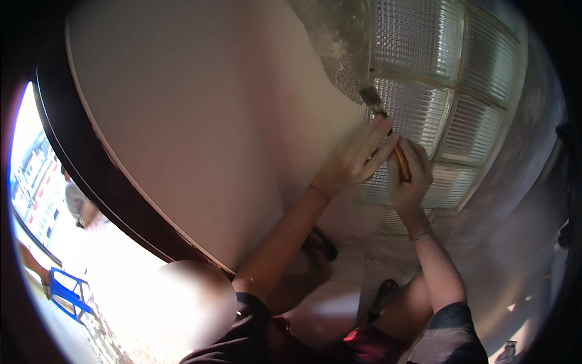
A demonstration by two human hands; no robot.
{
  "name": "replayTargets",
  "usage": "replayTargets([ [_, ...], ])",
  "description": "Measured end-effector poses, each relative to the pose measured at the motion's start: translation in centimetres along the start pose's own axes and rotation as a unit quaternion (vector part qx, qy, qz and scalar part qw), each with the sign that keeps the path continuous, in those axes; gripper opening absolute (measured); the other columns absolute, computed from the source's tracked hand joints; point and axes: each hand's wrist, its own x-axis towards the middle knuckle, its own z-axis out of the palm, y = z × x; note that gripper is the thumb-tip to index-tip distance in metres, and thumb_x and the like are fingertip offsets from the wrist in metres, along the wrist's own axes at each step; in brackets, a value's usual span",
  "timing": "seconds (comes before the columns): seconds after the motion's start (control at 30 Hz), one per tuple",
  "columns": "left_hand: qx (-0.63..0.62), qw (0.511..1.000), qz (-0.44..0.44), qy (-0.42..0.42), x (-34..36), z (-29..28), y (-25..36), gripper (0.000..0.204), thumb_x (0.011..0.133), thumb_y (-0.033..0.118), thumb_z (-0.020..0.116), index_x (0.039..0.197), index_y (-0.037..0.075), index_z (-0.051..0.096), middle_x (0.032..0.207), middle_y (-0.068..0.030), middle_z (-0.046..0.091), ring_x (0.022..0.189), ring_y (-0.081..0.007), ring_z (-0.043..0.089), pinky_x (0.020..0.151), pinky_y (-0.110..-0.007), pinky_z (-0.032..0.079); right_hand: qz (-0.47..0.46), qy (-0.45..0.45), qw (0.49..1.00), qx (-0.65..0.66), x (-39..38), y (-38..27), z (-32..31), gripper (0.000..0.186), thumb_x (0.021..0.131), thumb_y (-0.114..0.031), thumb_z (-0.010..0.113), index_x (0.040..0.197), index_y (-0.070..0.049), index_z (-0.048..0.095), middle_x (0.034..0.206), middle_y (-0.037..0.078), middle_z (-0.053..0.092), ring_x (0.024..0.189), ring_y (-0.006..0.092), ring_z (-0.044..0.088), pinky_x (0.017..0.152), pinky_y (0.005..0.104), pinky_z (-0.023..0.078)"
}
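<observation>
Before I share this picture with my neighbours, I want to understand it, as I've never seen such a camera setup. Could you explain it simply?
There is no machine here, just a person's two bare hands. The camera is worn on the head and looks down; its fisheye lens bends straight edges. The right hand grips the brown handle of a flat-ended tool; I can't tell whether it's a scraper or a brush. The left hand's fingers reach over its neck. The tool's end is by the lower tip of a rough grey patch, between a smooth pale wall and ribbed glass blocks.
</observation>
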Motion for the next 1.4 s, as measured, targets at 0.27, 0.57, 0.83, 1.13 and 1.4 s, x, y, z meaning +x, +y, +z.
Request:
replayTargets([
  [0.27,-0.018,0.993,-0.113,0.034,3.1,1.0,1.0,0.082,0.08,0.001,0.064,0.152,-0.012,0.027,0.155,-0.0405,0.026,0.144,-0.0577,0.029,0.116,-0.063,0.032,0.086,-0.121,0.989,0.025,9.7,-1.5,-4.0,0.022,0.09,-0.011,0.077,0.11,-0.002,0.076,0.098,0.008,0.075,0.088,0.012,0.071,0.076,0.0265,0.056],
  [0.57,-0.03,0.988,-0.151,-0.001,3.0,0.5,0.7,0.088,0.079,0.003,0.063,0.151,-0.019,0.018,0.157,-0.0431,0.018,0.146,-0.0584,0.023,0.12,-0.06,0.027,0.071,-0.146,0.987,-0.013,11.8,-2.7,-3.8,0.018,0.088,-0.011,0.079,0.103,-0.001,0.077,0.093,0.007,0.076,0.086,0.0108,0.07,0.075,0.0243,0.054],
  [0.83,-0.066,0.98,-0.189,0.008,4.3,-0.1,1.1,0.086,0.079,0.004,0.065,0.149,-0.02,0.022,0.156,-0.0442,0.019,0.147,-0.0576,0.022,0.12,-0.056,0.03,-0.055,-0.173,0.982,-0.059,12.2,-1.1,-3.3,0.015,0.087,-0.004,0.077,0.102,0.0,0.078,0.094,0.008,0.076,0.084,0.0134,0.07,0.074,0.0249,0.054],
  [1.13,-0.012,0.984,-0.176,-0.01,3.9,0.1,1.1,0.079,0.078,0.007,0.065,0.145,-0.022,0.032,0.153,-0.0461,0.023,0.146,-0.0594,0.022,0.12,-0.054,0.031,-0.035,-0.135,0.99,-0.021,11.2,0.4,-3.0,0.018,0.087,-0.004,0.079,0.104,0.001,0.078,0.1,0.011,0.078,0.091,0.015,0.072,0.078,0.0268,0.056],
  [1.4,-0.063,0.981,-0.185,-0.01,3.9,-0.1,1.5,0.082,0.078,0.008,0.066,0.146,-0.021,0.029,0.153,-0.046,0.022,0.145,-0.0602,0.023,0.121,-0.055,0.028,-0.032,-0.121,0.992,-0.011,11.1,-0.2,-2.7,0.017,0.086,-0.004,0.08,0.102,0.0,0.079,0.097,0.011,0.078,0.087,0.0151,0.073,0.077,0.0264,0.057],
])
